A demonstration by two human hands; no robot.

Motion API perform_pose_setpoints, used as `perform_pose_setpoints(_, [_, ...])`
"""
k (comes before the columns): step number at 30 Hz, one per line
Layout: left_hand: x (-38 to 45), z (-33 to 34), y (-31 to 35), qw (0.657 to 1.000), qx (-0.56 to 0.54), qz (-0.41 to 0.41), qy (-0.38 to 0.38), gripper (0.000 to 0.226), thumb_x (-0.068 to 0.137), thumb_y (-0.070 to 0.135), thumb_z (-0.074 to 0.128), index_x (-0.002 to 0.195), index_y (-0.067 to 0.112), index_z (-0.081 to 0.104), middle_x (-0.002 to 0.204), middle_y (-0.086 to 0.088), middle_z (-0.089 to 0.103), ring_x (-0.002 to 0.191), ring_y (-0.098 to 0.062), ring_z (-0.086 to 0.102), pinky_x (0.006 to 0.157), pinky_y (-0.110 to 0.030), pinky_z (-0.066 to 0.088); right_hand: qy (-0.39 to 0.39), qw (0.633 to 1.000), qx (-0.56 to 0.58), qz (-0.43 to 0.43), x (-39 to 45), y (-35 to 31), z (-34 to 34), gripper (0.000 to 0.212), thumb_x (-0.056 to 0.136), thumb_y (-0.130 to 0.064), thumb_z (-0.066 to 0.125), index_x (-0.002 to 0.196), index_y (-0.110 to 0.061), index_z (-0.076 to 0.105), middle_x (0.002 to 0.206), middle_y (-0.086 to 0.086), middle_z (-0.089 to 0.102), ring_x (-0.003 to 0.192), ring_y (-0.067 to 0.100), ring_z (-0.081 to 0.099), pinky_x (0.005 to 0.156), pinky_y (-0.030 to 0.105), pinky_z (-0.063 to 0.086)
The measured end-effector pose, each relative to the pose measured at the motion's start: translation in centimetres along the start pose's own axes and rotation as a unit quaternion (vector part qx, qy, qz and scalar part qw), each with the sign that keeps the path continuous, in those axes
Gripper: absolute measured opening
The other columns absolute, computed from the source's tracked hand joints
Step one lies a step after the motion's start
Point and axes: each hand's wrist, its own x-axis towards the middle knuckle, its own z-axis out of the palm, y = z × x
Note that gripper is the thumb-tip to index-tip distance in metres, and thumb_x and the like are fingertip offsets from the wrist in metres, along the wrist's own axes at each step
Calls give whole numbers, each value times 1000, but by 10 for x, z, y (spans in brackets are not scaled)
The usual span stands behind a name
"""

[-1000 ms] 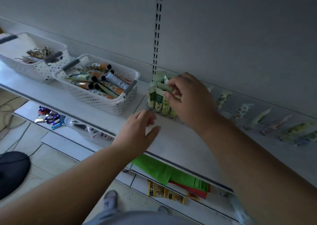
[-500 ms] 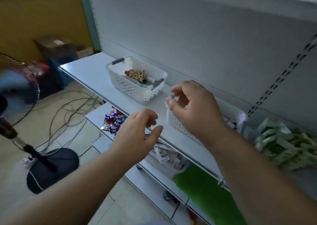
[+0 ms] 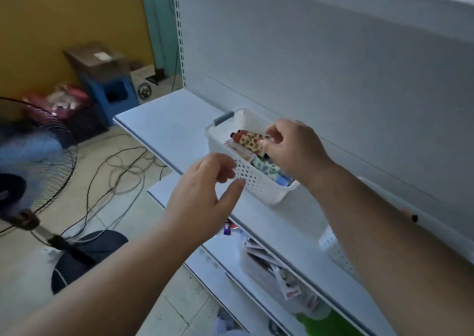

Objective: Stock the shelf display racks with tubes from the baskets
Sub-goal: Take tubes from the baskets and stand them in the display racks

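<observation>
R hand (image 3: 295, 153) fingers (image 3: 273, 132) curl round one end of a spotted tube (image 3: 252, 142), thumb under, other fingers on top, so it's pinched. The tube sits just left of the fingertips. Its long side runs left-right, tipped a bit: dark cap end points left & away, up toward the basket's grey handle (image 3: 223, 118); the other end is in the fingers. It's held just above the other tubes (image 3: 266, 166), inside the white basket (image 3: 252, 179) w/ little holes. The basket sits on the top shelf (image 3: 164, 120), near the back wall. L hand (image 3: 202, 197) hangs in front of the basket, fingers loosely bent, holding nothing, thumb tip near the basket's front wall. Can't tell if it touches. A 2nd white basket (image 3: 333, 248) peeks out under the R arm. Lower shelf has packets. A fan (image 3: 33, 156) stands on the floor, left.
</observation>
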Motion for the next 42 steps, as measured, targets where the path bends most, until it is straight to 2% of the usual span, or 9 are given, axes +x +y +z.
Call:
perform_pose_setpoints(7, [64, -23, -41, 1000, 6, 16, 7, 18, 87, 46, 52, 101, 42, 42, 93, 25, 55, 94, 7, 51, 73, -8, 37, -207, 958, -182, 79, 79, 1, 57, 35, 93, -40, 51, 110, -10, 58, 108, 10, 56, 96, 31, 57, 83, 40, 51])
perform_pose_setpoints(10, [95, -25, -61, 998, -9, 68, -15, 17, 88, 44, 52, 102, 41, 42, 92, 24, 55, 94, 5, 51, 74, -8, 40, -219, 929, -273, 123, 87, 2, 76, 21, 92, -18, 52, 111, -11, 59, 104, 9, 59, 90, 28, 58, 70, 36, 47])
perform_pose_setpoints(16, [167, -22, -91, 977, -56, 191, -73, 16, 88, 40, 55, 100, 31, 49, 86, 21, 55, 85, 0, 53, 72, -13, 42, -257, 913, -189, 256, 93, -9, 74, 6, 88, -20, 60, 86, -15, 58, 80, 3, 59, 80, 22, 66, 69, 35, 56])
perform_pose_setpoints(22, [218, 0, -95, 950, -80, 256, -163, 18, 88, 22, 61, 105, 23, 53, 87, 14, 61, 82, -3, 55, 71, -23, 47, 9, 950, -21, 313, 58, -21, 36, 9, 91, -20, 53, 85, -20, 45, 76, 2, 54, 63, 19, 48, 53, 30, 34])
perform_pose_setpoints(28, [247, 50, -78, 924, 19, 279, -259, 20, 90, 22, 50, 108, 27, 56, 101, 8, 63, 89, -14, 60, 76, -29, 50, 330, 865, 152, 346, 7, -47, 22, 11, 89, -25, 64, 85, -20, 55, 73, 0, 64, 61, 16, 60, 54, 34, 47])
perform_pose_setpoints(30, [254, 68, -73, 892, 141, 301, -305, 27, 90, 21, 48, 116, 25, 55, 110, 5, 62, 91, -19, 61, 77, -33, 51, 355, 848, 175, 353, -2, -50, 25, 12, 87, -31, 64, 85, -22, 55, 79, 4, 68, 74, 28, 66, 65, 51, 56])
perform_pose_setpoints(33, [257, 88, -72, 837, 269, 339, -334, 24, 89, 10, 48, 111, 17, 54, 92, 0, 63, 70, -15, 59, 55, -29, 50, 357, 844, 179, 359, -10, -54, 28, 17, 85, -39, 61, 87, -24, 56, 83, 4, 69, 80, 29, 67, 69, 55, 57])
perform_pose_setpoints(37, [251, 100, -76, 817, 290, 359, -346, 22, 87, 7, 56, 108, 13, 53, 83, 1, 59, 71, -14, 58, 64, -27, 51, 357, 844, 176, 360, -21, -54, 26, 18, 84, -41, 60, 88, -24, 57, 82, 3, 69, 78, 27, 67, 69, 54, 56])
perform_pose_setpoints(42, [250, 91, -69, 797, 307, 399, -334, 28, 85, 36, 63, 104, 17, 56, 83, 4, 54, 73, -14, 52, 61, -26, 43, 367, 838, 185, 360, -35, -54, 23, 23, 80, -47, 59, 89, -26, 56, 80, 1, 69, 76, 24, 68, 69, 54, 56])
